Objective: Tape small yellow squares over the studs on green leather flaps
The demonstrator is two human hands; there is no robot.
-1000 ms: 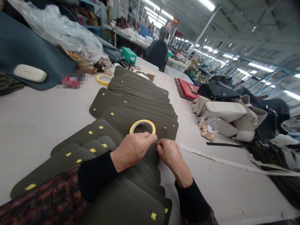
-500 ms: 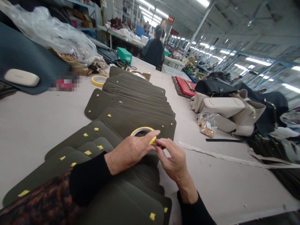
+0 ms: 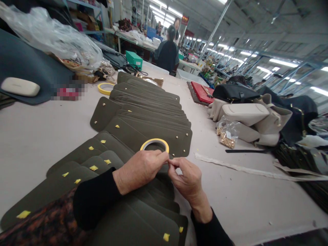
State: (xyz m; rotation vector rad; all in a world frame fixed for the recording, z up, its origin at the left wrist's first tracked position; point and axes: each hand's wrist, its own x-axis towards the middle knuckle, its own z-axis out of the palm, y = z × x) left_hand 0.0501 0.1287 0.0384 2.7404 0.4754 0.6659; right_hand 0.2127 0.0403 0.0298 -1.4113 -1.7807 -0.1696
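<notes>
"Over the pale bench [image 3: 238, 201], what does the left hand [image 3: 140, 169] have?"

"It grasps a ring-shaped yellow roll of tape [image 3: 154, 140] by the near edge, thumb and fingers closed on it. The roll is above the overlapping dark olive panels [image 3: 146, 215] with rounded corners."

"And the right hand [image 3: 188, 177]?"

"Its thumb and forefinger are pinched together just beside the left fingertips, at the near side of the roll. Whether they have any tape between them, nobody can tell; it is too small to see."

"What marks the panels?"

"Small yellow tape pieces [image 3: 94, 168] dot the nearer ones, and small metal studs [image 3: 177, 137] show near the ends of some farther ones."

"Anything to the sides?"

"Beyond the panels' far left side lies a second yellow tape roll [image 3: 105, 92]. On the right, a long off-white strip [image 3: 225, 165] stretches across the bench, with a clear plastic bag of gold-coloured pieces [image 3: 227, 139] behind it, beside some beige bags [image 3: 246, 114]."

"And farther back?"

"A person in dark clothing [image 3: 167, 56] is beyond the bench."
</notes>
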